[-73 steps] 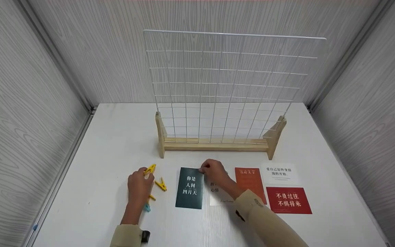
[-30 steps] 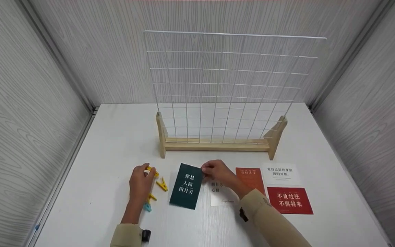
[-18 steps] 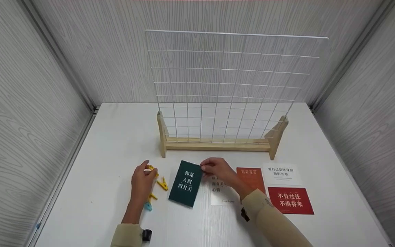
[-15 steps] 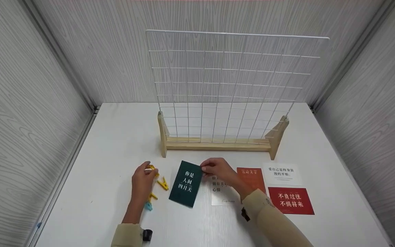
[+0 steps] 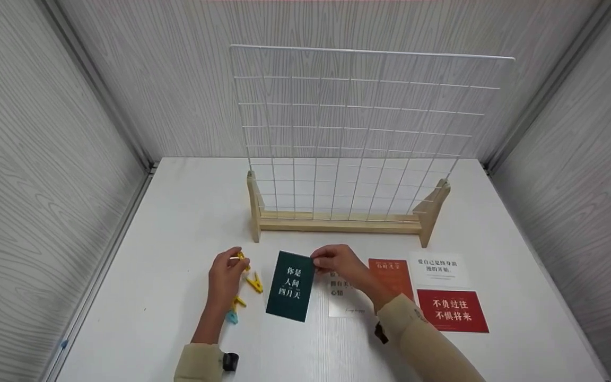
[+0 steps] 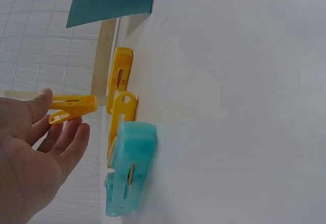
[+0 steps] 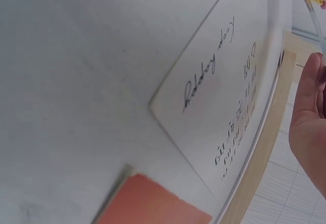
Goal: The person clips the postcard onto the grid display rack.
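My left hand (image 5: pixel 224 278) pinches a yellow clothespin (image 6: pixel 76 103) between thumb and fingers, above the table. Beside it lie two more yellow clothespins (image 5: pixel 254 283) (image 6: pixel 124 107) and a teal clothespin (image 6: pixel 131 168), close together in the left wrist view. My right hand (image 5: pixel 341 263) pinches the upper right corner of a dark green card (image 5: pixel 290 286) with white lettering. The left wrist view shows this card raised off the table. Under the right hand and forearm lies a white card (image 7: pixel 204 91) reading "Keep happy", partly hidden in the head view.
A white wire grid (image 5: pixel 358 128) stands in a wooden base (image 5: pixel 337 225) behind the hands. To the right lie an orange-red card (image 5: pixel 390 273), a white card (image 5: pixel 438 269) and a red card (image 5: pixel 452 311). Wood-grain panels (image 5: pixel 45 185) enclose the white table (image 5: pixel 141 329).
The left hand has raised its yellow clothespin and turned it, shifting slightly right. The green card was lifted and tilted, then swung back a little more upright. The right hand keeps its corner grip.
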`<state>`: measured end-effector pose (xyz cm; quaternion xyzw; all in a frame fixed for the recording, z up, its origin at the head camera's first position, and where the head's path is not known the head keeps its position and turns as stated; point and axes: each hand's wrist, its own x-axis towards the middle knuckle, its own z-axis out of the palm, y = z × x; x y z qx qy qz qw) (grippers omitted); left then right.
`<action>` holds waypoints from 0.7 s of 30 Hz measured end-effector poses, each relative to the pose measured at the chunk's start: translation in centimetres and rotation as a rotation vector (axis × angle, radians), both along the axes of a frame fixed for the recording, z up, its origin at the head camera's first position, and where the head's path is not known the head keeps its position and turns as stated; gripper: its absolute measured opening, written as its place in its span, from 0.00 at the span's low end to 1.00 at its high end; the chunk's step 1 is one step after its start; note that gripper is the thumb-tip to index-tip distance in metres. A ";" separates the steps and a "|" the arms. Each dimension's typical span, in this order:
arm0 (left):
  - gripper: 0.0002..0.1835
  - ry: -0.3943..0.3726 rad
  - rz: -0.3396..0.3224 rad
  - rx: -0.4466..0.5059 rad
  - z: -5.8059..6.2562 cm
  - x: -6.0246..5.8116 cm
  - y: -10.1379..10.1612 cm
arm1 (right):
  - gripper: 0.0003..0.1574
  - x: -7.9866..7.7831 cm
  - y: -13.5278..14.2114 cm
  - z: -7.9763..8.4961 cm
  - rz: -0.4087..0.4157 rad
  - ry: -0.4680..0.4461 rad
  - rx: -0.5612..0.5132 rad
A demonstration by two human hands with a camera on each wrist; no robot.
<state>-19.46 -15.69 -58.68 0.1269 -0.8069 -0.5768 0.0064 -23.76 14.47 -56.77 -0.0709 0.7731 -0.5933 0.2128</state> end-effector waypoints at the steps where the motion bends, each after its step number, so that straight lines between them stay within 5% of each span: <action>1: 0.24 0.006 -0.005 0.011 0.0 0.0 0.1 | 0.13 0.0 0.0 0.0 -0.008 -0.004 -0.011; 21: 0.23 0.023 -0.043 0.074 1.9 -0.8 0.1 | 0.09 -0.7 0.0 1.4 -0.063 0.000 -0.042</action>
